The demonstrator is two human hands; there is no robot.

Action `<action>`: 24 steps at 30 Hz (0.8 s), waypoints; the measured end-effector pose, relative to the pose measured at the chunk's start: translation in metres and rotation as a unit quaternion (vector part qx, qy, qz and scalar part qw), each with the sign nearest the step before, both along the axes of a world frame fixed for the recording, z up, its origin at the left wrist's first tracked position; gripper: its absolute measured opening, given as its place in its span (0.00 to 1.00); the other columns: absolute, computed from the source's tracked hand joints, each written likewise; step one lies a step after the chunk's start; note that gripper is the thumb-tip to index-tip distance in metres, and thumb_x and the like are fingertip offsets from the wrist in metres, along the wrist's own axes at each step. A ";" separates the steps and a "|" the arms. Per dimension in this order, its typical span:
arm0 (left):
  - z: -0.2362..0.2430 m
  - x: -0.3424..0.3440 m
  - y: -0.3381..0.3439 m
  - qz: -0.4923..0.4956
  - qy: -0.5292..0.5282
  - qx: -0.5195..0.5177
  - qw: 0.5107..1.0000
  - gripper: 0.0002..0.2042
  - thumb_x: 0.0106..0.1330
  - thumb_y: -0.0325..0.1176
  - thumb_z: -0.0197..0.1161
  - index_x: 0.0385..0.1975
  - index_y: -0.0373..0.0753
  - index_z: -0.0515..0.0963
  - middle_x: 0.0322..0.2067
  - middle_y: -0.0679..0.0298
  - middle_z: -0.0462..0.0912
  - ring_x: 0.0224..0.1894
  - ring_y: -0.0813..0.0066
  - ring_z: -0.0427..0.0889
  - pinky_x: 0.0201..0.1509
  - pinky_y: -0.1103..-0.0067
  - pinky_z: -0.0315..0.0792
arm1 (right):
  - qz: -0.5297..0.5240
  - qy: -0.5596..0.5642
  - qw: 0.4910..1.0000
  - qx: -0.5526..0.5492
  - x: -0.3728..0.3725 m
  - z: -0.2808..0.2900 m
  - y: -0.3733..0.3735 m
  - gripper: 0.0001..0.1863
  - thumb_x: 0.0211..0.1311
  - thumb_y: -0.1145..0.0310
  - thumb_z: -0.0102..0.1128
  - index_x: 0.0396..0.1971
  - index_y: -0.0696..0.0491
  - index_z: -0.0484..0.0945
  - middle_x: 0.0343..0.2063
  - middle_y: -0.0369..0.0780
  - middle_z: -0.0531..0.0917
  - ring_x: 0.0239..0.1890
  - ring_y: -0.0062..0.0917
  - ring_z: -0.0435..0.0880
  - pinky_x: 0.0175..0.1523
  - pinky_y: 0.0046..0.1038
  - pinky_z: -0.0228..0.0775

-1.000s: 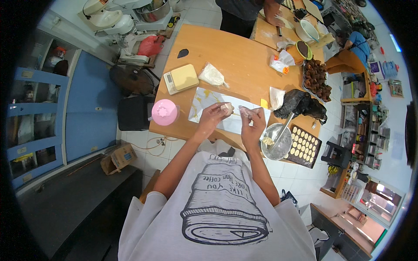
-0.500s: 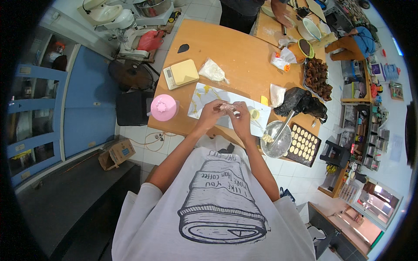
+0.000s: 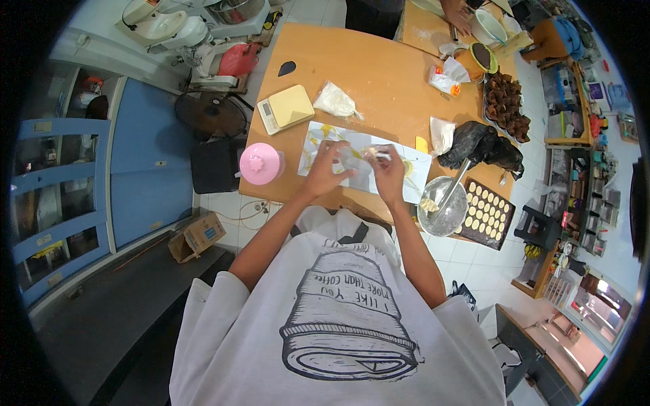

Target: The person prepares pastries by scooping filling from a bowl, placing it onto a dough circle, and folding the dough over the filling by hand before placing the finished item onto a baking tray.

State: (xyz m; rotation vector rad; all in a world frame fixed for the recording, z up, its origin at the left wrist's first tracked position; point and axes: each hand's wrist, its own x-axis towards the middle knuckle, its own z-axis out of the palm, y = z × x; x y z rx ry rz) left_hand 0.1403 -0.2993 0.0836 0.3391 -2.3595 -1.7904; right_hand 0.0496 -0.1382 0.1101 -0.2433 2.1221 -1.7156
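My left hand [image 3: 327, 169] and my right hand [image 3: 386, 169] meet over a white sheet [image 3: 318, 139] streaked with yellow on the wooden table [image 3: 365, 74]. Between the fingertips of both hands is a small pale lump of dough [image 3: 371, 153]; both hands pinch it. To the right stands a metal bowl [image 3: 441, 215] with a utensil leaning in it, and beside that a dark tray [image 3: 486, 215] carrying several pale round pieces.
A pink lidded container [image 3: 260, 164] stands at the table's left edge, a kitchen scale [image 3: 286, 108] and a clear bag [image 3: 334, 103] behind the sheet. A black bag [image 3: 481, 145] and a tray of dark cakes [image 3: 504, 105] lie right. Another person's hand [image 3: 459, 10] works at the far table.
My hands have come together over the sheet; the right hand moved left from near the bowl toward the left hand, and both now pinch the dough lump.
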 end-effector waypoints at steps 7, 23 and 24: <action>-0.021 0.029 -0.014 0.028 -0.002 -0.153 0.988 0.18 0.62 0.29 0.68 0.52 0.39 0.76 0.49 0.54 0.72 0.52 0.55 0.75 0.56 0.66 0.73 | 0.129 0.370 0.889 0.237 0.025 -0.048 0.006 0.12 0.50 0.82 0.61 0.37 0.59 0.80 0.36 0.45 0.81 0.42 0.42 0.80 0.51 0.40 0.74; -0.040 0.010 -0.003 0.060 0.059 -0.208 0.974 0.13 0.62 0.30 0.66 0.46 0.39 0.80 0.43 0.54 0.76 0.48 0.52 0.73 0.55 0.63 0.69 | 0.188 0.378 0.826 0.374 0.022 -0.031 0.003 0.17 0.61 0.67 0.62 0.50 0.52 0.79 0.58 0.46 0.73 0.57 0.44 0.73 0.52 0.43 0.72; -0.040 0.009 -0.002 0.061 0.063 -0.207 0.974 0.13 0.62 0.30 0.66 0.46 0.39 0.80 0.43 0.54 0.76 0.48 0.52 0.73 0.55 0.63 0.69 | 0.201 0.354 0.856 0.318 0.014 -0.033 0.008 0.17 0.60 0.68 0.63 0.49 0.54 0.79 0.56 0.48 0.74 0.58 0.45 0.72 0.53 0.44 0.72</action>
